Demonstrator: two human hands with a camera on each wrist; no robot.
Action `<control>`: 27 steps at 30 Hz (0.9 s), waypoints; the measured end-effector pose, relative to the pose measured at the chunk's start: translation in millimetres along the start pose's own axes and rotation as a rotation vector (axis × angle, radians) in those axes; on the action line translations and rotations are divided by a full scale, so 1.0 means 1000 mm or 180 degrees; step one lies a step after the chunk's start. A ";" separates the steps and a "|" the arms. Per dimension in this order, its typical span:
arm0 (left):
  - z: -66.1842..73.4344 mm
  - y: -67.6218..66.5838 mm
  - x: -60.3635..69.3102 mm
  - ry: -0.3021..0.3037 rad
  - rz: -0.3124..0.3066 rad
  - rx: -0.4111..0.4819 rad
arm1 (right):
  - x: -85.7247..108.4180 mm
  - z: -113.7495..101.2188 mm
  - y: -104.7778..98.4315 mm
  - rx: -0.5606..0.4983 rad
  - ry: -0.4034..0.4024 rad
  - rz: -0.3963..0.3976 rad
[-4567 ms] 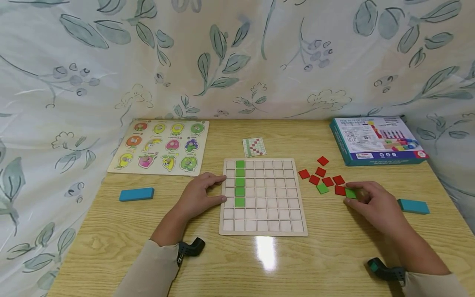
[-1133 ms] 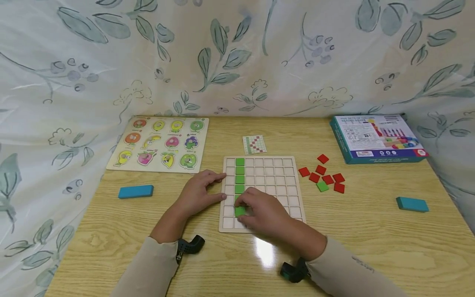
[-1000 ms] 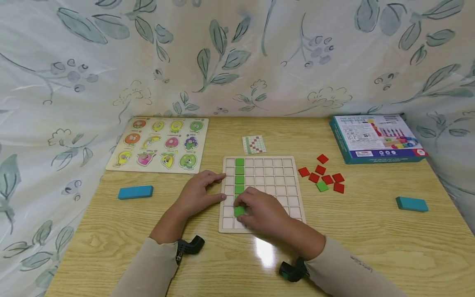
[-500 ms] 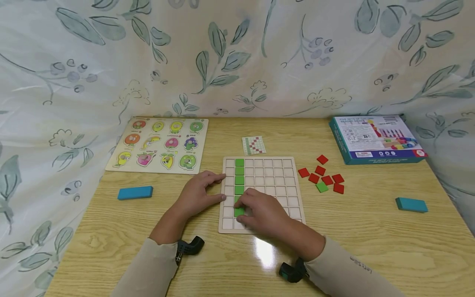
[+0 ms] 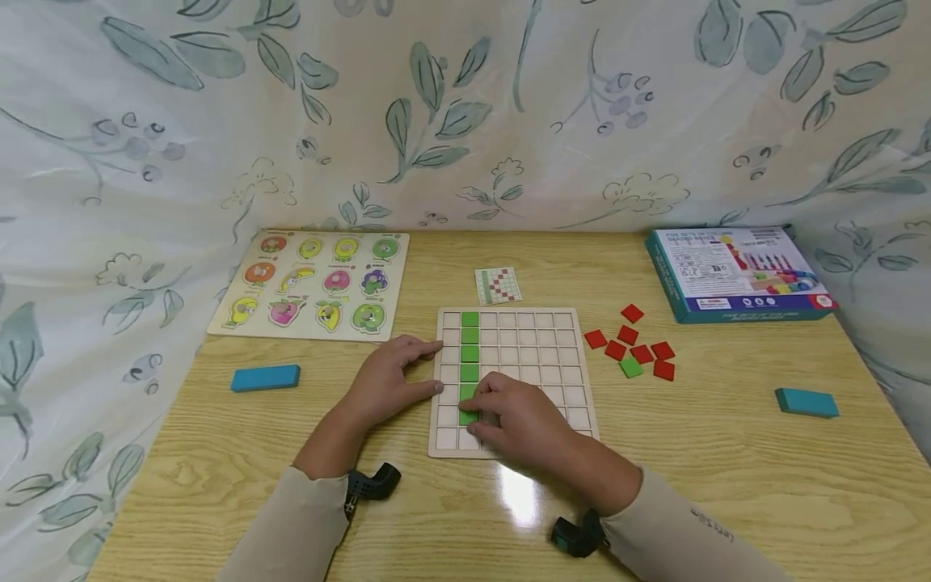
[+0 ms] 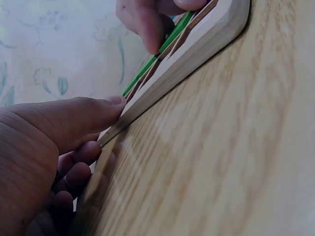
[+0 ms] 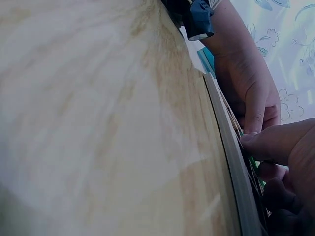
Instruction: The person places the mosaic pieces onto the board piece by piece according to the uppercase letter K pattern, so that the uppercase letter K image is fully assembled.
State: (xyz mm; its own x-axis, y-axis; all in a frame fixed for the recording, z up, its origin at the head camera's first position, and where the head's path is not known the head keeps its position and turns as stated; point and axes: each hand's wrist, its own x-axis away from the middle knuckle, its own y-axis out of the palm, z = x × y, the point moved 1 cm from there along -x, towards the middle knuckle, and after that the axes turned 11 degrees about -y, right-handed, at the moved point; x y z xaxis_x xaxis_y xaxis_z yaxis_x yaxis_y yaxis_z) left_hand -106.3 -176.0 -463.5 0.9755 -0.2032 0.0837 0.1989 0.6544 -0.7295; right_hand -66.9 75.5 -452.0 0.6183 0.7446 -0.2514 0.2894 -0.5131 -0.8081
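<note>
A pale wooden grid board (image 5: 538, 449) lies on the table, with a column of green square tiles (image 5: 469, 354) filling cells in its second column from the left. My right hand (image 5: 520, 416) is over the board's lower left part, thumb and index finger at opposite edges of the lowest green tile (image 5: 467, 418), pinching it at its cell. My left hand (image 5: 385, 384) rests beside the board, straight index finger and thumb touching its left edge. In the left wrist view the thumb (image 6: 93, 114) lies against the rim; the other fingers hang loosely curled below.
Several red tiles (image 5: 615, 349) and one green tile (image 5: 631, 367) lie right of the board. A small pattern card (image 5: 499, 285) is behind it. A fruit puzzle (image 5: 309, 283), a boxed set (image 5: 738, 275) and two blue blocks (image 5: 265, 377) (image 5: 807, 402) stand around.
My right hand took a green tile from the loose pile on the right to the second column, below the others. In the last half second it shifted slightly right. The left hand stayed.
</note>
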 end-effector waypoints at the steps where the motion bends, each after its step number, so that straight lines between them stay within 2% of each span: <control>1: 0.000 0.000 0.000 0.0003 0.0003 -0.0002 | 0.000 0.000 0.000 -0.0006 -0.0002 0.0007; 8: 0.000 0.000 0.000 -0.0038 -0.0010 -0.0031 | 0.004 -0.001 -0.002 -0.0041 -0.0013 0.0073; 18: 0.001 -0.001 0.001 -0.0016 0.0016 -0.0045 | 0.013 0.002 -0.007 -0.0345 0.0034 0.0353; 27: 0.001 -0.001 0.000 -0.0026 -0.0014 -0.0055 | 0.028 0.008 -0.018 -0.0347 0.0292 0.0529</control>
State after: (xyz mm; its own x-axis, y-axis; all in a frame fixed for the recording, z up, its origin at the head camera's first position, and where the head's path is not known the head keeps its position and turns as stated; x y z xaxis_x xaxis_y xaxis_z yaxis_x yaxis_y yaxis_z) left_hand -106.3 -175.5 -462.2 0.9754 -0.2001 0.0926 0.2018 0.6407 -0.7408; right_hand -60.3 108.8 -448.5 0.7266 0.6065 -0.3229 0.2520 -0.6724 -0.6959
